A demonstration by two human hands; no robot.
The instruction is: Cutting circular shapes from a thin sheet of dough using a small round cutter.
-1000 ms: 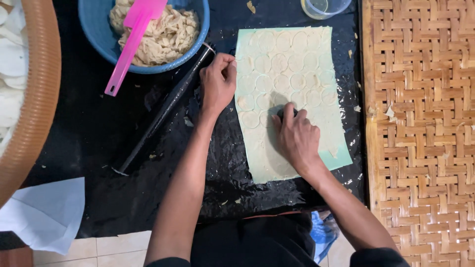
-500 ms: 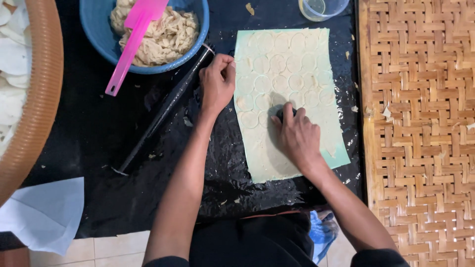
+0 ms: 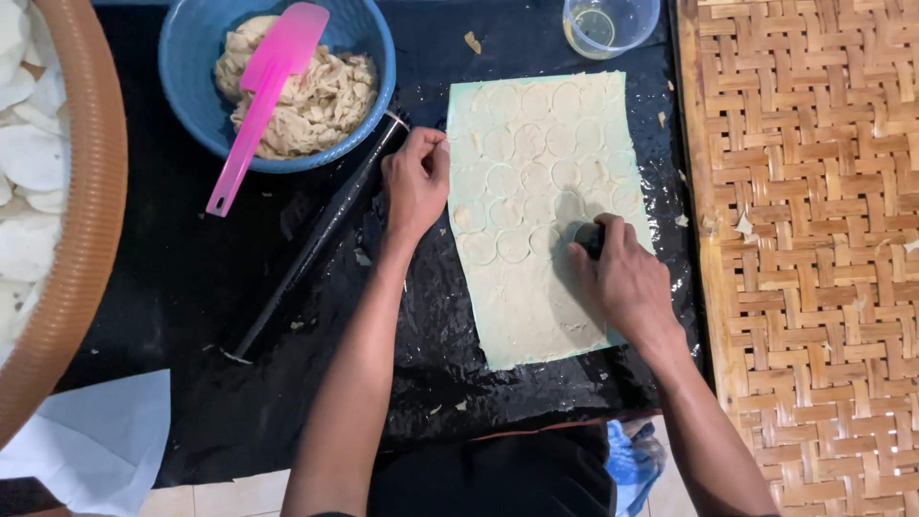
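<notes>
A pale rolled-out dough sheet [image 3: 536, 153] lies on a black plastic mat [image 3: 191, 287], marked with several cut circles over its upper half. My right hand [image 3: 622, 282] presses a small dark round cutter [image 3: 588, 236] into the sheet near its right side. My left hand [image 3: 416, 182] rests with fingertips on the sheet's left edge, holding it down. A long black rolling rod [image 3: 316, 239] lies diagonally just left of my left hand.
A blue bowl [image 3: 369, 57] of dough scraps with a pink spatula [image 3: 260, 96] sits at the top left. A clear cup [image 3: 613, 24] stands above the sheet. A round tray [image 3: 81, 239] of white discs is far left, a woven mat [image 3: 814, 249] on the right.
My right hand with the cutter has shifted slightly right and up along the row of circles. My left hand stays at the sheet's edge.
</notes>
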